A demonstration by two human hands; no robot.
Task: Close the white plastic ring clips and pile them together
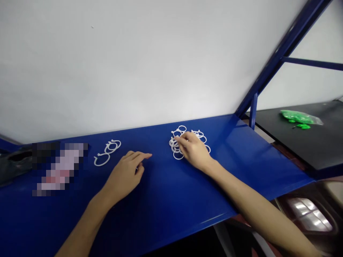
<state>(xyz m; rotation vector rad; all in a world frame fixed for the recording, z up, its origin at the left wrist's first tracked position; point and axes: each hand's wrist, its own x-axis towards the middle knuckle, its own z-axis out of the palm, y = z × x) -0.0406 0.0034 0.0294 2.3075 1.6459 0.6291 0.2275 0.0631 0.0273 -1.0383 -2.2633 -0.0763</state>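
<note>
A heap of several white plastic rings (177,137) lies on the blue shelf (166,200) near the back wall. My right hand (193,150) rests on that heap, fingers bent and touching the rings on its left side; whether a ring is pinched is hidden. My left hand (125,175) lies on the bare blue surface, index finger stretched out to the right, other fingers curled loosely, holding nothing. A small group of white rings (107,151) lies apart, just left of my left hand.
A blurred patch (60,167) sits at the left of the shelf beside a dark object (14,166). A blue slanted post (281,53) rises at the right. A black shelf (308,142) holds a bag of green parts (298,117). A white wall stands behind.
</note>
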